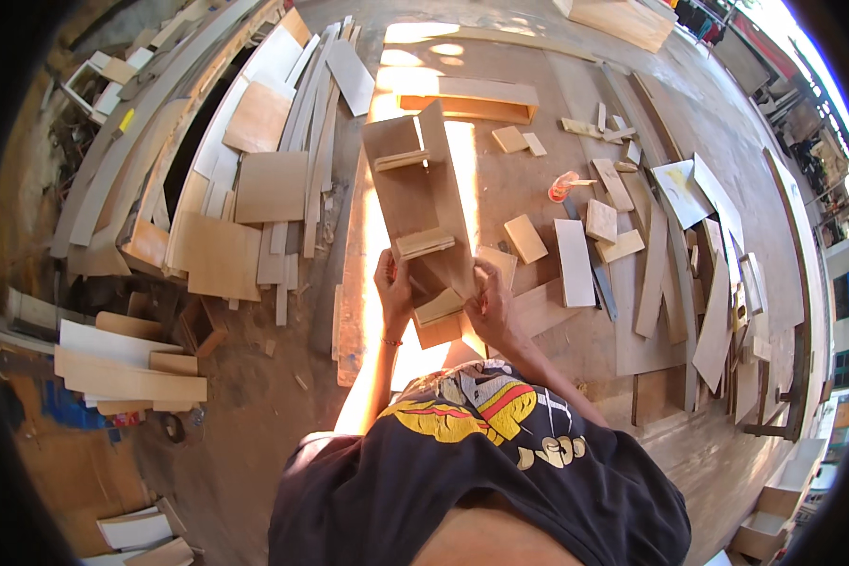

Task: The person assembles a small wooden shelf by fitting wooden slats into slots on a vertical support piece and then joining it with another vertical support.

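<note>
A narrow wooden shelf unit (417, 203), with tall side boards and short cross boards between them, is held tilted in front of my body. Its left side is gripped near the lower end by my left hand (393, 288), fingers closed around the edge. My right hand (490, 297) closes on the opposite side at about the same height. A small wood block (498, 266) shows just beyond my right hand. The upper part of the unit overlaps a sunlit strip of the worktable (356, 321).
A long shallow wooden box (472, 99) lies at the table's far side. To the right are small wood blocks (525, 238), an orange-red container (561, 188), a white panel (574, 263) and several long strips (653, 269). Boards (272, 187) pile up on the left.
</note>
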The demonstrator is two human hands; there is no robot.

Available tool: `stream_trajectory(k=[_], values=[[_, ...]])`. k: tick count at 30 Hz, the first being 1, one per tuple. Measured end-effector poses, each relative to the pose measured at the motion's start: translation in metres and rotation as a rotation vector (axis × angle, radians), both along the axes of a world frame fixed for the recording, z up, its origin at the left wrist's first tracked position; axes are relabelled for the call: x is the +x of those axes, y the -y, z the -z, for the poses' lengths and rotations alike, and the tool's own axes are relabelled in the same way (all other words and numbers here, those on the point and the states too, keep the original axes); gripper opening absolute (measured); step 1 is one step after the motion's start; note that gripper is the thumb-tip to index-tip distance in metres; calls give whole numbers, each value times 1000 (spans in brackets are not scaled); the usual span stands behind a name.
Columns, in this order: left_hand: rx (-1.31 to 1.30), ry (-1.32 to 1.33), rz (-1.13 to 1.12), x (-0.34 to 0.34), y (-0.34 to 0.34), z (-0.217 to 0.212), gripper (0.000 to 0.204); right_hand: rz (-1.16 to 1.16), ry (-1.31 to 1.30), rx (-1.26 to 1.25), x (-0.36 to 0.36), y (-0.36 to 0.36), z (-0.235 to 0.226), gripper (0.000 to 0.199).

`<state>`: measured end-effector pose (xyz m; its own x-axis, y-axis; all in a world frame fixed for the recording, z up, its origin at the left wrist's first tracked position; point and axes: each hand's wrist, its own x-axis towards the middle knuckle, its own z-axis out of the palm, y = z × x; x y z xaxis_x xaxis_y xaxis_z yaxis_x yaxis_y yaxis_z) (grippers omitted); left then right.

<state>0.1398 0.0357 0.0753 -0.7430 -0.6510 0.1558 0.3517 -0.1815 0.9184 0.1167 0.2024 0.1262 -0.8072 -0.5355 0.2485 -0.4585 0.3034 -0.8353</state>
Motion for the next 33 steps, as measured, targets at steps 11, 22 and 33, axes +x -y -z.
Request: stream_trajectory(k=[11, 22, 33], values=[[-34, 11, -25, 6, 8, -12, 13, -31, -93, -103, 11, 7, -8, 50], [-197, 38, 4, 7, 16, -14, 9, -39, -203, -76, 7, 5, 1, 51], [-214, 50, -37, -6, 5, -12, 10, 41, -327, -142, 3, 0, 1, 51]])
